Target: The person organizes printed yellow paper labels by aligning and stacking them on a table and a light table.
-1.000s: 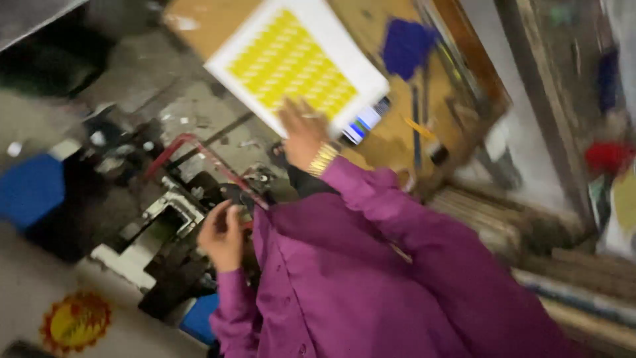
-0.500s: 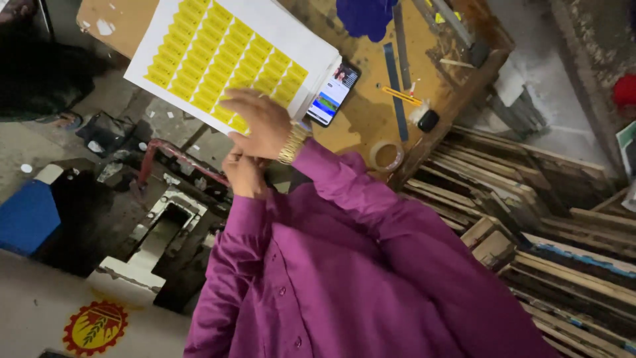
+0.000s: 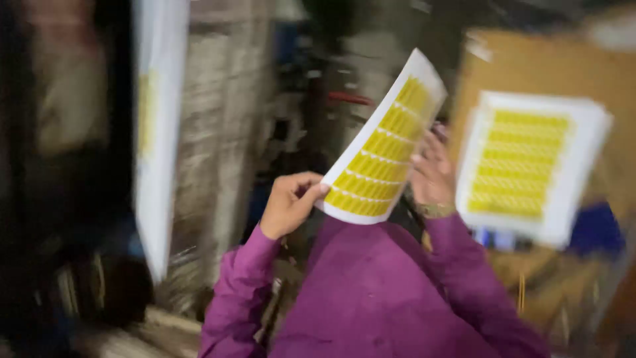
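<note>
Sheet (image 3: 381, 149) is up in front of you, tilted, with its top corner leaning away to the right and its bottom edge just above your purple shirt (image 3: 391, 292). It's white, with rows of yellow labels on the face toward you.

Left hand (image 3: 290, 202): clenched on the sheet's lower left corner, thumb on the front, fingers curled behind. Firm pinch.

Right hand (image 3: 430, 172): at the sheet's right edge, partly behind it, fingers spread and pointing up. It touches the paper, but blur and the sheet itself hide the thumb, so I can't tell whether it's gripping or just backing the paper. Bracelet (image 3: 434, 211) is on that wrist.

Surroundings, all motion-blurred:
- Stack (image 3: 536, 166) of the same yellow-label sheets lies to the right on a brown board (image 3: 503, 66), near your right hand but not touching it. The held sheet is clear of the stack.
- Blue patch (image 3: 596, 232) is at the stack's lower right; too smeared to identify.
- Another white panel (image 3: 156, 132) with a faint yellow area stands on edge far left, well apart from both hands.
- Red bar (image 3: 348, 98) sits behind the held sheet's left side, amid dark machinery I can't make out.
- Pale streaked surface (image 3: 225, 132) lies between the white panel and your left hand; can't identify it.
</note>
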